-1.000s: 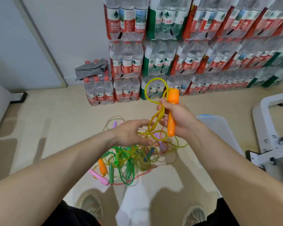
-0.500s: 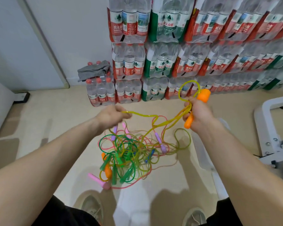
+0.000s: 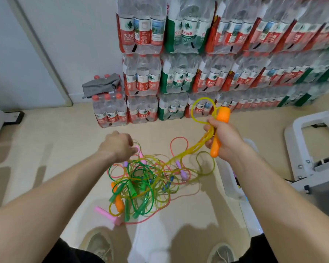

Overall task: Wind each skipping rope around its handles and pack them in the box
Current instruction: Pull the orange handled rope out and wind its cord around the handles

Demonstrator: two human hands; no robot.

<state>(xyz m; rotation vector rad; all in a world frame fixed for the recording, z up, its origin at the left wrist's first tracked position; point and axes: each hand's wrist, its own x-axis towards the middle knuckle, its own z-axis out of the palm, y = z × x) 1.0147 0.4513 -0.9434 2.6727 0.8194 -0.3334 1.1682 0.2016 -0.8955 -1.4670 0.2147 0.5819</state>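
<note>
The right hand [image 3: 226, 139] clenches an orange handle [image 3: 223, 113] and loops of yellow rope [image 3: 190, 151], while the left hand [image 3: 118, 145] curls over the tangled ropes [image 3: 144, 186] on the floor [image 3: 65, 149], its grasp hidden.

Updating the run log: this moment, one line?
right hand: grips orange plastic handle, yellow rope loops | left hand: at tangled rope pile, grip unclear

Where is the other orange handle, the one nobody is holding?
Look below the wall of water bottle packs to the tangle of ropes on the floor. At its near left edge, just past a pale pink handle, lies the orange handle. It is the only orange one down there, beside green handles; its twin is in the right hand.
</note>
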